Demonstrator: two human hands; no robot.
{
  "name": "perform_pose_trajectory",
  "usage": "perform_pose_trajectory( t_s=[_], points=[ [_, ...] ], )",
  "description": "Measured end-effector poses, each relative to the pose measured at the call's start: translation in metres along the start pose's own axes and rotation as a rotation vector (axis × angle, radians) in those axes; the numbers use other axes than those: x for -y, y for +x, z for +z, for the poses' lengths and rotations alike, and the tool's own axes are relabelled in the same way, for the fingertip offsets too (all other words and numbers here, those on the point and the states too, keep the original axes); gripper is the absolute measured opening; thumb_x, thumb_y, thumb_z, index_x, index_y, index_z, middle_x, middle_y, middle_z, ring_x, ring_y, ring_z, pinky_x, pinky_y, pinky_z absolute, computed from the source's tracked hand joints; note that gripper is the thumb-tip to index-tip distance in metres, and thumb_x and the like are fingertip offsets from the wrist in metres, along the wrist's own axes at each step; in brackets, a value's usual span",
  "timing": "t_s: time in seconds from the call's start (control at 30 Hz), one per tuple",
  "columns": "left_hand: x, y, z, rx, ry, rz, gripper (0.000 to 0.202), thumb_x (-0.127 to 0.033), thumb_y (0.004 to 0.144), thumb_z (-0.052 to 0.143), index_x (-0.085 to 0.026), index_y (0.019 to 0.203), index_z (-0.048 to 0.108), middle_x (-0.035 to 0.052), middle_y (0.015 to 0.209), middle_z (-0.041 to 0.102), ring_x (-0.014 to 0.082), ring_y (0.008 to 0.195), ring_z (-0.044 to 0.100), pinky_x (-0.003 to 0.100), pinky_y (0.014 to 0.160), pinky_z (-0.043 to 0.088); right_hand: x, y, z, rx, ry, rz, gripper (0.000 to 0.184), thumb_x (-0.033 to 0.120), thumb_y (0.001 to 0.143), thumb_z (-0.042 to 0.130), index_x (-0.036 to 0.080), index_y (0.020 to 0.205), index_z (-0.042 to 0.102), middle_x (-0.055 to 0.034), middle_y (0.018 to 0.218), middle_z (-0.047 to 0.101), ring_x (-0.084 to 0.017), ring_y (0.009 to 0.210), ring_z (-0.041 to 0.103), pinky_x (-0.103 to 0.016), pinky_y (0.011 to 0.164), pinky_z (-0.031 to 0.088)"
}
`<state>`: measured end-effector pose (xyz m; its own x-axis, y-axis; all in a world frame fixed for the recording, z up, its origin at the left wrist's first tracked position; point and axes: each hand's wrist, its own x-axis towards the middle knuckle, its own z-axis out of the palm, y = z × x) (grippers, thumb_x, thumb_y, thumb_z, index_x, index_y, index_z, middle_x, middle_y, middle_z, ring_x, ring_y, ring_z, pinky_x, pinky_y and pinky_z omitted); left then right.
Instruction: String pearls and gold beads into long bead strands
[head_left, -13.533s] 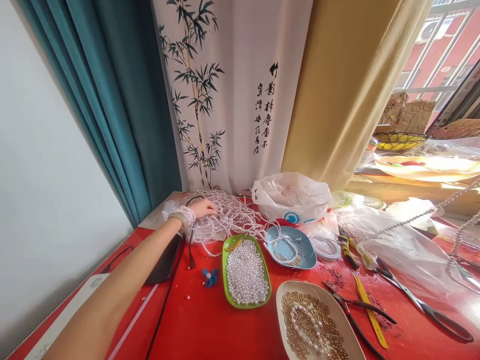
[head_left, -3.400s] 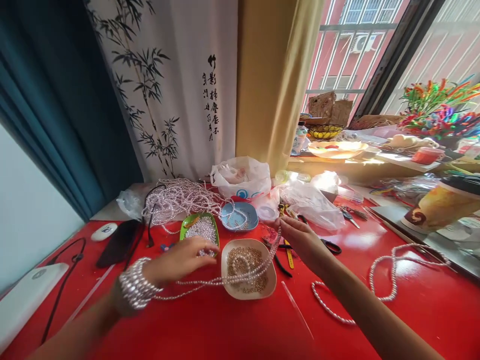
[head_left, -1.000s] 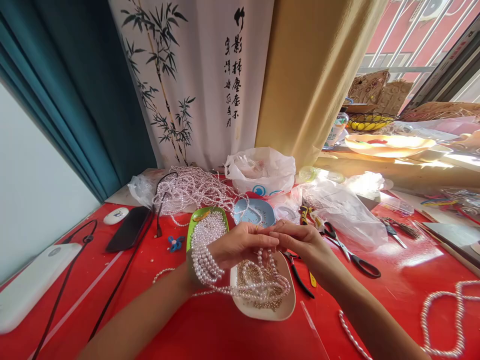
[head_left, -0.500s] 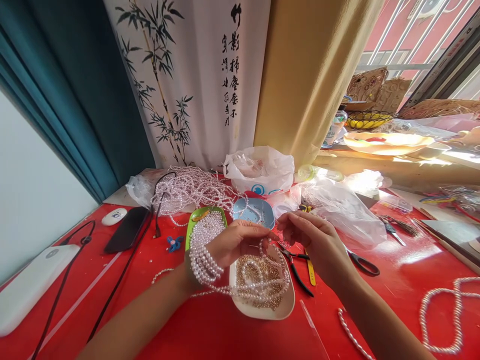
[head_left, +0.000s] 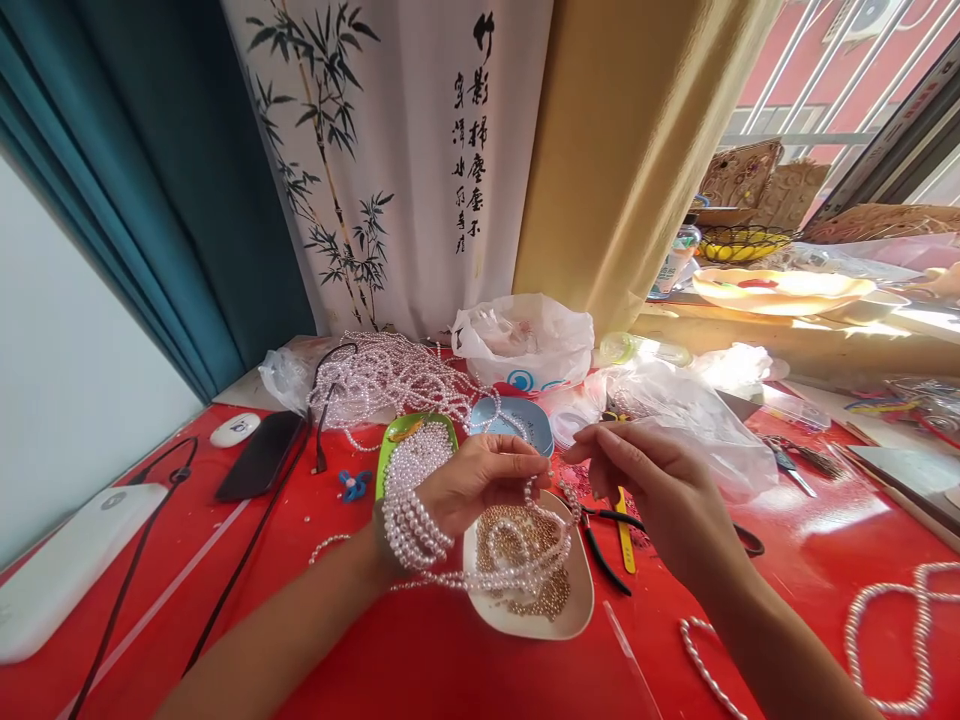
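Pinched fingers of my left hand [head_left: 484, 480] hold the end of a pearl bead strand [head_left: 551, 575], which hangs in loops. The same kind of strand is wound several times around my left wrist. Close by on the right, my right hand [head_left: 645, 475] has thumb and fingertips drawn together; whatever lies between them is too small to make out. Beneath both hands sits a white tray [head_left: 574, 622] of small gold beads. A green tray [head_left: 388, 450] full of loose pearls is partly behind my left hand, and a blue tray [head_left: 536, 420] stands beyond it.
Black-handled pliers [head_left: 602, 555] and a yellow-handled tool [head_left: 625, 535] lie right of the white tray. Tangled pearl strands [head_left: 397, 375] and a plastic bag [head_left: 525, 345] are at the back. A phone [head_left: 262, 455] with cables lies left; another pearl strand [head_left: 855, 630] lies right.
Both hands stay close together over the white tray, with a slightly wider gap between the fingertips. The whole view has shifted a little, so things appear slightly farther right.
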<state>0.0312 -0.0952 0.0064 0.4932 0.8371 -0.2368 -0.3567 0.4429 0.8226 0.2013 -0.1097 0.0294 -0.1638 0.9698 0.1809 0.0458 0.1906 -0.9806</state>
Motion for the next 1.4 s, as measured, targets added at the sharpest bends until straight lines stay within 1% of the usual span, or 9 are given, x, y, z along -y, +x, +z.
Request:
perform_pose_trajectory(
  t_s=[0.17, 0.37, 0.53, 0.63, 0.8, 0.93, 1.13, 1.27, 1.4],
  points=[
    [-0.001, -0.003, 0.0, 0.08, 0.03, 0.05, 0.019, -0.018, 0.058, 0.07, -0.01, 0.062, 0.052, 0.0029, 0.063, 0.063, 0.0053, 0.048, 0.051, 0.021, 0.054, 0.042, -0.002, 0.003, 0.0, 0.04, 0.056, 0.094, 0.022, 0.036, 0.077, 0.05, 0.015, 0.075, 0.058, -0.0044, 0.069, 0.06, -0.007, 0.048, 0.044, -0.02, 0.043, 0.035],
    [-0.001, 0.0, 0.0, 0.033, 0.016, 0.05, 0.018, -0.017, 0.059, 0.07, -0.01, 0.061, 0.053, 0.004, 0.066, 0.064, 0.0038, 0.048, 0.05, 0.018, 0.052, 0.04, 0.002, -0.003, 0.0, 0.038, -0.113, -0.07, 0.02, 0.034, 0.076, 0.051, 0.018, 0.073, 0.063, -0.0033, 0.069, 0.058, -0.009, 0.055, 0.046, -0.022, 0.051, 0.039],
    [-0.002, 0.003, 0.002, -0.113, -0.106, 0.107, 0.018, -0.011, 0.054, 0.07, -0.01, 0.06, 0.053, 0.003, 0.066, 0.064, 0.0078, 0.057, 0.057, 0.021, 0.058, 0.044, 0.003, 0.001, -0.006, 0.348, -0.195, -0.133, 0.013, 0.028, 0.075, 0.054, 0.021, 0.071, 0.065, -0.0029, 0.074, 0.06, -0.014, 0.073, 0.055, -0.027, 0.066, 0.043],
    [-0.004, 0.002, 0.002, -0.113, 0.002, 0.197, 0.017, -0.01, 0.053, 0.069, -0.01, 0.058, 0.053, 0.0019, 0.063, 0.063, 0.0077, 0.058, 0.057, 0.022, 0.061, 0.044, -0.001, 0.009, -0.015, 0.574, -0.295, -0.151, 0.013, 0.023, 0.075, 0.055, 0.022, 0.08, 0.066, -0.0035, 0.084, 0.061, -0.015, 0.08, 0.056, -0.03, 0.073, 0.044],
    [-0.007, -0.005, 0.001, -0.003, 0.324, 0.329, 0.017, -0.013, 0.055, 0.068, -0.011, 0.055, 0.052, 0.0023, 0.065, 0.062, 0.0093, 0.06, 0.057, 0.025, 0.061, 0.045, -0.006, 0.015, -0.019, 0.3, -0.307, -0.138, 0.022, 0.027, 0.08, 0.047, 0.023, 0.098, 0.059, -0.0041, 0.101, 0.058, -0.015, 0.096, 0.052, -0.03, 0.083, 0.041],
    [-0.008, -0.012, 0.003, -0.016, 0.665, 0.466, 0.009, -0.016, 0.064, 0.061, -0.013, 0.06, 0.054, 0.0042, 0.071, 0.062, 0.012, 0.066, 0.057, 0.027, 0.065, 0.045, -0.004, 0.01, -0.009, 0.372, -0.242, 0.044, 0.026, 0.033, 0.08, 0.044, 0.019, 0.098, 0.058, -0.0036, 0.084, 0.06, -0.013, 0.076, 0.057, -0.026, 0.07, 0.045],
    [-0.005, -0.014, 0.001, -0.06, 1.223, 0.898, 0.009, -0.017, 0.076, 0.048, -0.018, 0.069, 0.055, 0.0059, 0.08, 0.064, 0.0151, 0.078, 0.056, 0.032, 0.075, 0.043, -0.005, 0.005, 0.004, 0.447, -0.079, 0.203, 0.031, 0.032, 0.075, 0.052, 0.018, 0.103, 0.052, -0.0004, 0.075, 0.057, -0.007, 0.051, 0.049, -0.021, 0.048, 0.041],
    [-0.002, -0.012, -0.003, -0.034, 1.297, 0.993, 0.01, -0.016, 0.077, 0.046, -0.019, 0.073, 0.054, 0.0061, 0.083, 0.064, 0.0148, 0.081, 0.057, 0.032, 0.077, 0.043, -0.01, 0.005, 0.008, 0.417, -0.299, -0.015, 0.015, 0.028, 0.074, 0.052, 0.015, 0.078, 0.058, -0.0053, 0.086, 0.057, -0.011, 0.065, 0.053, -0.023, 0.056, 0.042],
    [-0.001, -0.014, -0.002, -0.036, 1.302, 1.012, 0.008, -0.016, 0.078, 0.047, -0.018, 0.073, 0.053, 0.0071, 0.084, 0.064, 0.0143, 0.081, 0.057, 0.031, 0.076, 0.043, -0.016, 0.009, 0.003, 0.004, -0.87, -0.293, 0.017, 0.022, 0.08, 0.04, 0.017, 0.079, 0.056, -0.007, 0.085, 0.06, -0.013, 0.063, 0.054, -0.026, 0.057, 0.039]
  ],
)
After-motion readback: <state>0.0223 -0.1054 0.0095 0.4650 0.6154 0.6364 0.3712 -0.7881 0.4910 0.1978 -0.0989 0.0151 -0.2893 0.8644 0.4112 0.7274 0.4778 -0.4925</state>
